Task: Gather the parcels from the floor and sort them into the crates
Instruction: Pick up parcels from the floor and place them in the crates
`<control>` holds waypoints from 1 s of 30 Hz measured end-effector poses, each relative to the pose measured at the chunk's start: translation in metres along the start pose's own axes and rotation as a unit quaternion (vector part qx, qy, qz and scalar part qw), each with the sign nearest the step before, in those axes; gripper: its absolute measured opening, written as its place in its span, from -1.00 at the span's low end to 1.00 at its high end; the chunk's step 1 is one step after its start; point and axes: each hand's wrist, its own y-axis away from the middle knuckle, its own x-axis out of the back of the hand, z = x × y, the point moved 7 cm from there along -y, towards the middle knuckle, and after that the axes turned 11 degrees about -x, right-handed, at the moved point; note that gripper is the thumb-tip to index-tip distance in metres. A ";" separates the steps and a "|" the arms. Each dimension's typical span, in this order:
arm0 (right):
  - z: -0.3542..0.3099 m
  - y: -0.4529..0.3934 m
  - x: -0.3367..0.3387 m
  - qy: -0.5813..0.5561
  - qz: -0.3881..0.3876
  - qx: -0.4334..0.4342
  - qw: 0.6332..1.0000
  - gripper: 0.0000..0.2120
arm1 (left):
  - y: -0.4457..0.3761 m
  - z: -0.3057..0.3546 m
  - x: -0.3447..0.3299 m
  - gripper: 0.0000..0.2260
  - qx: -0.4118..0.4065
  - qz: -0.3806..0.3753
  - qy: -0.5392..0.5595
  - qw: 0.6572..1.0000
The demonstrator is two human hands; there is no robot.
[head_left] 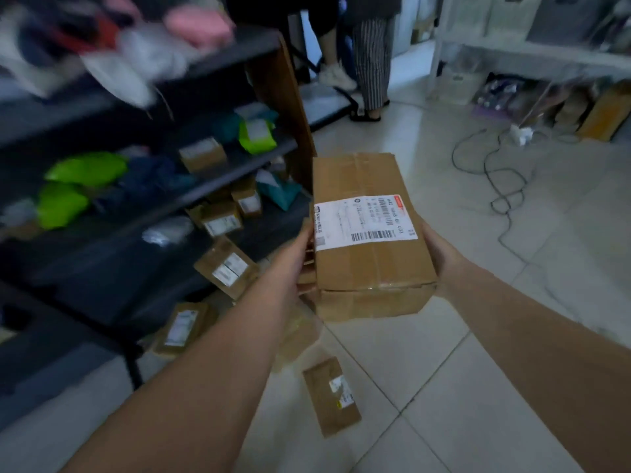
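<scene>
Left hand (293, 257) and right hand (440, 257) pressed a cardboard box (365, 233) between them, small parcel (331, 396) lay on floor (478, 370) below

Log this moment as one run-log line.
holding: cardboard box | left hand: on box side | right hand: on opposite side | floor: flat parcel remaining | shelves: parcels stacked

**Cables, shelving and bystanders around the sorting area**

Dark cables (502, 186) loop loosely across the pale tiled floor (444, 387), running toward a white plug block (520, 134). A white shelf unit (532, 49) stands at the far right with grey bins on top. Beyond the dark rack's wooden end panel (283, 107), a person in striped trousers (372, 59) stands in dark sandals (365, 116).
</scene>
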 end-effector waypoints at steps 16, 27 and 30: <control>-0.133 0.302 -0.356 0.200 -0.264 -0.034 0.943 -0.57 | 0.374 0.297 0.184 -0.32 -0.096 0.240 0.146 0.955; -0.023 0.400 -0.553 0.295 -0.403 -0.015 0.866 -0.64 | 0.567 0.293 0.354 -0.45 -0.124 0.396 0.146 0.898; 0.016 0.415 -0.591 0.348 -0.371 -0.036 0.860 -0.58 | 0.607 0.288 0.398 -0.44 -0.118 0.414 0.116 0.895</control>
